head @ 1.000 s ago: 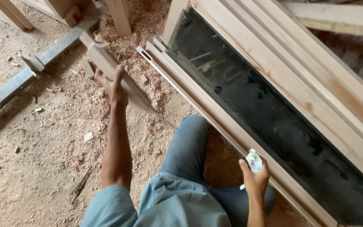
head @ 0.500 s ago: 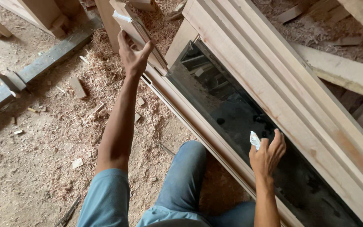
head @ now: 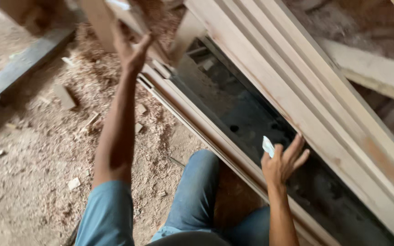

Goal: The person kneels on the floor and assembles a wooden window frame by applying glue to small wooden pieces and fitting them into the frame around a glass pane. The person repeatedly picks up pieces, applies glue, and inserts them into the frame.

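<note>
My left hand (head: 131, 48) is stretched far forward, fingers curled around the end of a pale wooden block (head: 103, 20) near the top of the view. My right hand (head: 282, 163) rests on the dark glass pane (head: 247, 116) of a long wooden frame (head: 306, 105), fingers spread, with a small white piece (head: 268, 146) pinched under the thumb. The frame lies slanted across the view, its moulded rails on both sides of the pane. My knee in blue jeans (head: 197, 187) sits beside the frame's lower rail.
Sawdust and small wood offcuts (head: 64, 96) cover the floor on the left. A grey metal bar (head: 21, 64) lies at the upper left. More planks (head: 375, 73) lie beyond the frame at the right.
My left hand has reached farther forward and up onto the wooden block. My right hand has slid up along the frame onto the glass, still with the white piece.
</note>
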